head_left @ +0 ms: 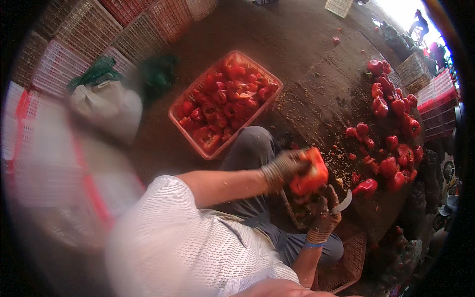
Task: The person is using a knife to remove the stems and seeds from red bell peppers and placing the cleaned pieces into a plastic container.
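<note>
My left hand, in a soiled knit glove and blurred by motion, holds a red bell pepper with a pale cut area. Just below it is my right hand, in a soiled glove with a blue band at the wrist. A knife with a curved blade is held in it, the blade pointing away to the right; its handle is hidden. Two fingers are raised toward the pepper. Whole red peppers and red pieces lie on the low work surface among scattered seeds.
A pink plastic crate full of cut red peppers stands beyond my left knee. Another crate is by my right knee. Stacked crates and a pale sack stand at the left. A person is far off at upper right.
</note>
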Tool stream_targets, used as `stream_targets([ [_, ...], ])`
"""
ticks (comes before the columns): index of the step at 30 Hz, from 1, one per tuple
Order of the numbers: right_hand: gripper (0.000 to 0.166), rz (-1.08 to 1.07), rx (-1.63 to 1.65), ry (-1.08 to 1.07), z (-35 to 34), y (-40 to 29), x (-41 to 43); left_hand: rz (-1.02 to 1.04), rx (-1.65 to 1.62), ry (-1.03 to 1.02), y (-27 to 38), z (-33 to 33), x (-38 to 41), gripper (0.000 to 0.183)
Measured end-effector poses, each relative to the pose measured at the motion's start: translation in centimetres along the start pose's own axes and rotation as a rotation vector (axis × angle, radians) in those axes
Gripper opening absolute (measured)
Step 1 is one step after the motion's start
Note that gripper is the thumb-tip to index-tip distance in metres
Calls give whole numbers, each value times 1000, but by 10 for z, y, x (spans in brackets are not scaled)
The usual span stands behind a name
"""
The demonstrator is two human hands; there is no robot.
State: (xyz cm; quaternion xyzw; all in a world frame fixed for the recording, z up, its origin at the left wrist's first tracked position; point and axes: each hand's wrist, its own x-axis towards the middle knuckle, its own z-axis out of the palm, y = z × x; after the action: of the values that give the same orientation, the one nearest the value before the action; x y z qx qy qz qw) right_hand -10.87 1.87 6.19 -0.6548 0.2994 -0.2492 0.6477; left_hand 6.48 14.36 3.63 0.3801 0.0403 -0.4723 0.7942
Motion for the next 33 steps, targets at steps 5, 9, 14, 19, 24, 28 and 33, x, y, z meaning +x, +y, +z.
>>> stream_targets([
  [5, 32, 84, 138, -92, 38, -18, 22, 464, 454, 384, 164, -115, 8, 12],
  [9, 32, 363, 445, -67, 34, -3, 41, 698, 819, 788, 258, -262, 38, 20],
  [14, 35, 517, 3, 57, 37, 14, 63, 747, 1042, 890, 332, -360, 112, 25],
  [19, 36, 562, 35, 62, 71, 37, 101, 402, 1996, 834, 300, -398, 240, 66],
  [24, 35, 579, 129, 122, 124, 41, 138, 295, 2298, 1054, 250, -405, 295, 78],
  [28, 33, 557, 106, 63, 122, 44, 152, 182, 2260, 883, 243, -402, 294, 76],
  [33, 32, 571, 13, 106, 111, 37, 136, -46, 1857, 488, 317, -383, 271, 91],
])
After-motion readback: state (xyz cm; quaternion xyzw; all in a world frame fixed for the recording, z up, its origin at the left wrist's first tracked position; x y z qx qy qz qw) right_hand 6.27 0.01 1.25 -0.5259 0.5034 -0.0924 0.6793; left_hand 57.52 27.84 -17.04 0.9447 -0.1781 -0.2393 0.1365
